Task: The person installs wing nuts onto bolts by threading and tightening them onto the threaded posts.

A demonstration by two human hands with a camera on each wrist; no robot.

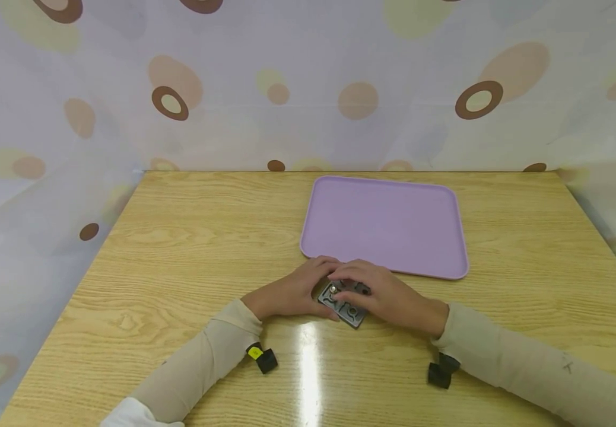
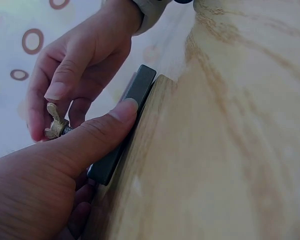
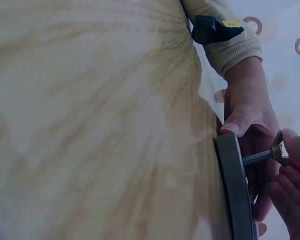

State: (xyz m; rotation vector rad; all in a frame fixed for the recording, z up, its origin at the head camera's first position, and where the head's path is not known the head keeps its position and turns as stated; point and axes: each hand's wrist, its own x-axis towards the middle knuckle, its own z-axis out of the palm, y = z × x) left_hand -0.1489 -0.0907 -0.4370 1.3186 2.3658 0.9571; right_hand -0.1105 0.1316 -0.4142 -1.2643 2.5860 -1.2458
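A grey metal plate with round recesses lies on the table in front of me. My left hand holds it by its edges, the thumb on the near side in the left wrist view. From the plate's face a threaded bolt stands upright, with a brass-coloured wing nut at its outer end. The fingers of my right hand curl round the wing nut; a fingertip touches one wing in the right wrist view. In the head view, the right hand covers part of the plate.
A purple tray lies flat just beyond both hands, its near edge close to the fingers. Wood-grain table surface extends to either side. A patterned curtain stands along the back and sides.
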